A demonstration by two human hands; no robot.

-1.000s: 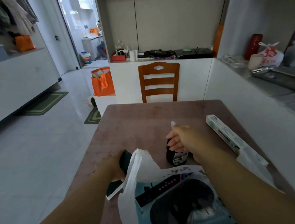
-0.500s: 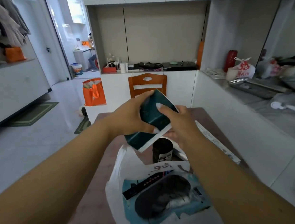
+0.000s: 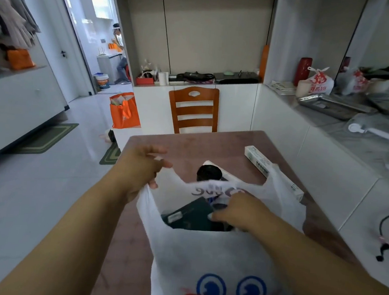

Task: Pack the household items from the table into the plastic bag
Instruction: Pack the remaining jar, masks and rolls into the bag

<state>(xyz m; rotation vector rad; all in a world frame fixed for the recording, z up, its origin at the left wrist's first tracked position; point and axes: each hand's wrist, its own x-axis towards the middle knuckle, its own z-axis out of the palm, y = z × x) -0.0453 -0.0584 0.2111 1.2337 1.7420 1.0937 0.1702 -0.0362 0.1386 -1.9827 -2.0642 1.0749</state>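
A white plastic bag (image 3: pixel 213 256) with a blue-eyed cartoon face stands open on the brown table (image 3: pixel 189 147). My left hand (image 3: pixel 140 168) pinches the bag's left handle and holds the mouth wide. My right hand (image 3: pixel 237 211) is inside the mouth, gripping a dark teal box (image 3: pixel 188 214) that lies tilted within the bag. Just behind the bag a black jar (image 3: pixel 209 173) stands on the table. A long white box (image 3: pixel 257 160) lies at the right, partly covered by the bag's right handle.
A wooden chair (image 3: pixel 193 110) stands at the table's far end. To the right runs a white half-wall with a grey counter (image 3: pixel 352 136) holding trays, bags and cables. An orange bag (image 3: pixel 123 110) sits on the floor at the left; a person stands in the far doorway.
The teal box, held up in both hands above the table, has gone down into the bag with my right hand. My left hand let go of it and took the bag's handle.
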